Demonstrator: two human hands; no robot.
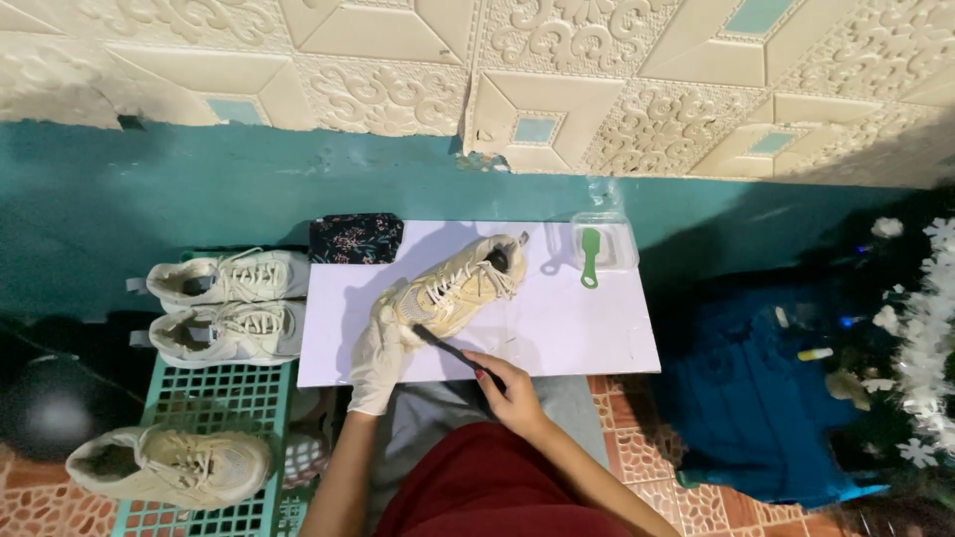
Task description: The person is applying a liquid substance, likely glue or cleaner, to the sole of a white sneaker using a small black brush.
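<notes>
A cream lace-up sneaker (460,286) lies tilted on a white board (577,328). My left hand (381,350), in a white glove, grips the sneaker's toe end. Gripped in my bare right hand (512,390) is a thin dark brush (450,349), its tip touching the sneaker's side near the toe.
A clear container (614,237) with a green brush (590,256) stands at the board's far edge, beside a dark floral pouch (355,239). Two pale sneakers (231,303) and a third (171,463) rest on a green plastic grid (214,398) at left. Blue cloth (756,398) lies at right.
</notes>
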